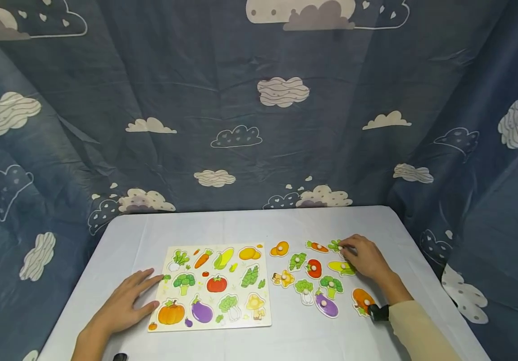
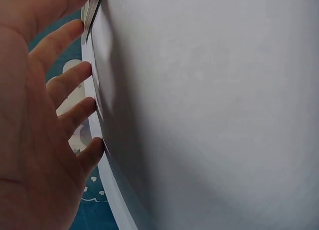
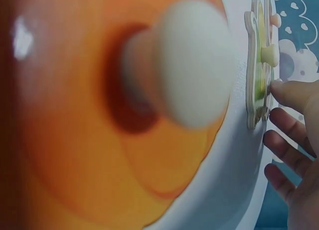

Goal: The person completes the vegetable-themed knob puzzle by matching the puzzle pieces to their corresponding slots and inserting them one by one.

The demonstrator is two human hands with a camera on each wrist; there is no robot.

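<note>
My left hand [image 1: 121,303] lies spread at the left side of a white vegetable puzzle board [image 1: 214,326]; its fingertips meet the board's edge. On the right, my right hand [image 1: 367,258] pinches a turnip puzzle piece [image 1: 333,245] between thumb and fingers. Green leaves show at its left, while its root is hidden under the fingertips. Just below that hand lies a corn piece [image 1: 341,268], seen edge-on in the right wrist view. An orange pumpkin piece [image 1: 361,300] sits under the right wrist; its pale round knob [image 3: 194,63] fills much of the right wrist view.
Between board and right hand lie several loose pieces, among them a carrot [image 1: 317,246], a tomato [image 1: 314,268], a broccoli [image 1: 331,286], an eggplant [image 1: 326,305] and a mushroom [image 1: 283,278]. A white cloth [image 1: 223,225] covers the table. Behind hangs a dark blue cloud-print curtain [image 1: 187,90].
</note>
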